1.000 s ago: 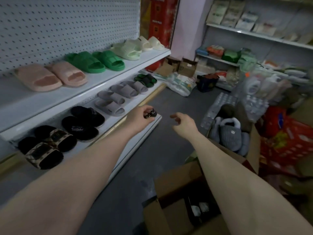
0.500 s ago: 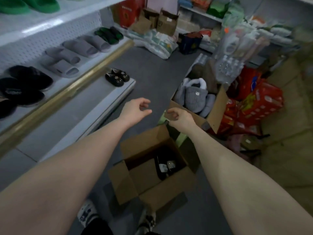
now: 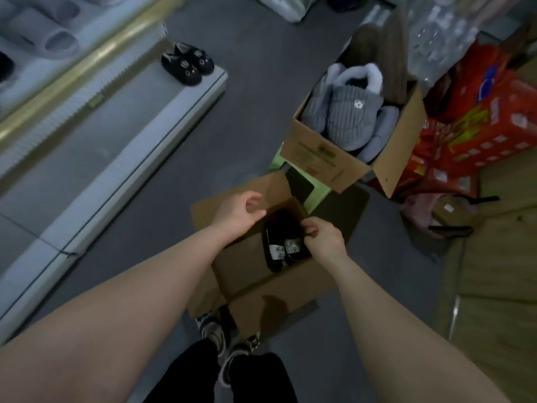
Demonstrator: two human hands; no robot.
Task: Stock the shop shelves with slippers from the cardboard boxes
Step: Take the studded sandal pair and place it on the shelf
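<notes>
An open cardboard box (image 3: 261, 289) stands on the floor in front of my feet. Inside it lies a pair of black slippers (image 3: 276, 245) with sparkly buckles. My right hand (image 3: 324, 238) reaches into the box, its fingers curled and pinching the right edge of that pair. My left hand (image 3: 238, 213) hovers over the box's left flap, fingers loosely curled, holding nothing. On the lowest shelf (image 3: 116, 126) sits a pair of black cat-face slippers (image 3: 187, 62). A second box (image 3: 328, 161) holds grey plush slippers (image 3: 348, 112).
Grey slides (image 3: 49, 33) lie on the shelf above at the top left. Red cartons (image 3: 479, 117) are stacked at the right. A green stool (image 3: 316, 196) shows under the second box. My shoes (image 3: 220, 335) stand against the near box. Grey floor runs between shelf and boxes.
My left hand set the cat-face slippers on the lowest shelf and came back empty. My view dropped to the box. My right hand moved from the flap into the box onto the black slippers.
</notes>
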